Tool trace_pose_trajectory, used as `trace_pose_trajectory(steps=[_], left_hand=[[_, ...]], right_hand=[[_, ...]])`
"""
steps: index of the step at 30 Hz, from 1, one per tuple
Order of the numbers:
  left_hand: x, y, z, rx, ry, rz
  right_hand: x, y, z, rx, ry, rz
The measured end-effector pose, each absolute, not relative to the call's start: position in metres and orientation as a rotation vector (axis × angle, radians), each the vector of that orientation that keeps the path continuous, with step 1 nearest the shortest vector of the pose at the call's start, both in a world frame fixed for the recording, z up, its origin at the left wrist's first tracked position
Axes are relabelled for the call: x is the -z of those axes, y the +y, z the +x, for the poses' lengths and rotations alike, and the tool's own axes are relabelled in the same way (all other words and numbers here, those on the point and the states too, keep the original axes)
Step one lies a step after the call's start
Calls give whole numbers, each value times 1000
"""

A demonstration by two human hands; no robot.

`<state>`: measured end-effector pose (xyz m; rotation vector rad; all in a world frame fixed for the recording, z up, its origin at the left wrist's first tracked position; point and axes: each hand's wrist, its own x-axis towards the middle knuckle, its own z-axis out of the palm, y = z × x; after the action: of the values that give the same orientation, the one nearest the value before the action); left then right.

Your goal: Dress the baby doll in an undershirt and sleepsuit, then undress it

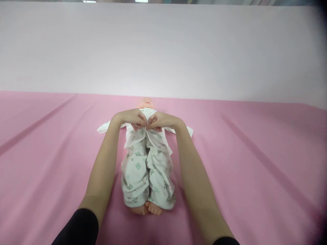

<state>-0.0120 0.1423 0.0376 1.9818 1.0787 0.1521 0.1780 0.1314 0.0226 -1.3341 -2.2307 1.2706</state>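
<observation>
A pink sheet [58,177] carries a doll [156,170] on its back, long axis running straight away from the person, feet nearest. Its patterned shirt [134,137] lies under the left hand [138,118] and right hand [158,119], equally near, both pinching its front (fingertips together at the midline).

A smooth pink cover [255,149] spreads across the whole lower part of the view, creased in long slanting folds on both sides. Behind it rises a plain white panel [163,51], brightest low near the middle and greyer toward the right. Over its top edge shows a thin strip of room (too blurred to make out), with two bright white patches [141,1] in it.
</observation>
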Motion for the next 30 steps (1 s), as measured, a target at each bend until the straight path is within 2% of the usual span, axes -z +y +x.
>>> trace_pose_trajectory(steps=[7,12,17,20,23,30], left_hand=[[-34,146,-13,-310,1155,2017],[-18,155,-4,-590,1571,2243],[-6,158,10,-472,1755,2439],[-5,152,18,-467,1857,2463],[-8,147,22,-502,1887,2420],[-10,147,24,-521,1839,2314]], right_hand=[[-24,132,185,-1180,-2158,-1381],[-14,142,172,-767,-1781,-1620],[-6,146,147,-351,-1952,-1757],[-5,146,142,-213,-1976,-1804],[-5,148,146,-201,-1922,-1835],[-5,160,179,-545,-1559,-1686]])
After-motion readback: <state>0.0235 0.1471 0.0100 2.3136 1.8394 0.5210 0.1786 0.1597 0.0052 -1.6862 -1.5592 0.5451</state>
